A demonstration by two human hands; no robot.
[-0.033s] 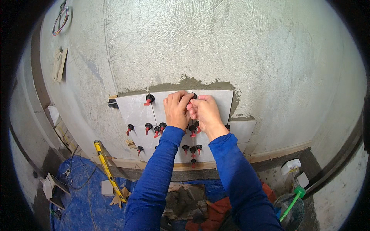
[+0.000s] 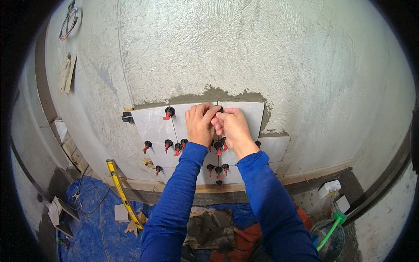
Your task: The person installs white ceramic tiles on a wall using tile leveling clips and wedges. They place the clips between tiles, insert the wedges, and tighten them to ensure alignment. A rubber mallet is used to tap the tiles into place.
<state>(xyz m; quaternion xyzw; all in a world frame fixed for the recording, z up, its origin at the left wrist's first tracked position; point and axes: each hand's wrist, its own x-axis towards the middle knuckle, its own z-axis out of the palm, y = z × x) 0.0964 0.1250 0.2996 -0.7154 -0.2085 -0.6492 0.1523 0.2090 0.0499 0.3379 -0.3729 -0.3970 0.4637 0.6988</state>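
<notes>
glossy ceramic tiles (image 2: 152,124), rough matt plaster wall (image 2: 262,52), plastic clips (image 2: 168,112).

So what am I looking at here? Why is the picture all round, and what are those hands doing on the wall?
The picture comes from a wide camera worn on a person's head, looking toward their hands. That lens bends everything, so the picture looks round. The two blue sleeves are the person's own arms. The left hand and right hand are pressed together at the top edge of some pale tiles stuck on a rough grey wall. Their fingertips meet at a small black clip there; whether they grip it I cannot tell. More red and black clips sit in the gaps between tiles. Below, a yellow level leans by a blue sheet, and a green-handled tool stands in a bucket.
</notes>
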